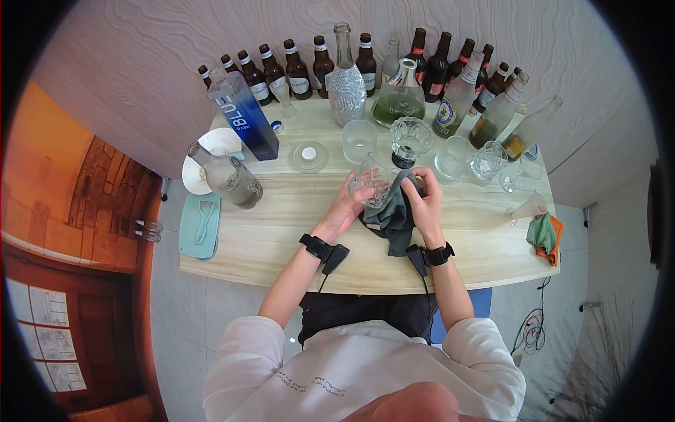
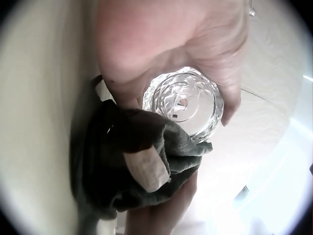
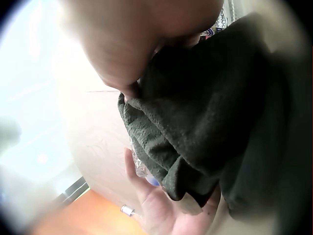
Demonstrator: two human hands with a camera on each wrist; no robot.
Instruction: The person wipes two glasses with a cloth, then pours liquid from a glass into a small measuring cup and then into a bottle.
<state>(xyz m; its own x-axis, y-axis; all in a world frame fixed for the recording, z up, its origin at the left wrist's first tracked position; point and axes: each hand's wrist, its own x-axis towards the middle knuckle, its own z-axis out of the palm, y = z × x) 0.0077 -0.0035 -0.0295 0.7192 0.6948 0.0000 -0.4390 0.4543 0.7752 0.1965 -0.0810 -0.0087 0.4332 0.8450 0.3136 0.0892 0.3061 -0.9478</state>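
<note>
Near the middle of the table, the left hand (image 1: 344,205) grips a clear cut-glass cup (image 1: 371,186), its fingers and thumb around the sides. In the left wrist view the round end of the cup (image 2: 186,105) faces the camera between the left hand's thumb and fingers. The right hand (image 1: 424,200) pinches a dark grey-green cloth (image 1: 395,219) against the cup's right side, and the cloth hangs down toward the table. The cloth (image 3: 195,112) covers most of the right wrist view and hides part of the cup and the right fingertips.
Behind the hands stand a glass tumbler (image 1: 360,141), a footed glass bowl (image 1: 411,138) and more glasses (image 1: 453,160). Brown bottles (image 1: 295,70) line the back. At left are a blue bottle (image 1: 245,116), a grey bottle (image 1: 232,179) and a light-blue board (image 1: 200,235); folded cloths (image 1: 543,235) lie at right.
</note>
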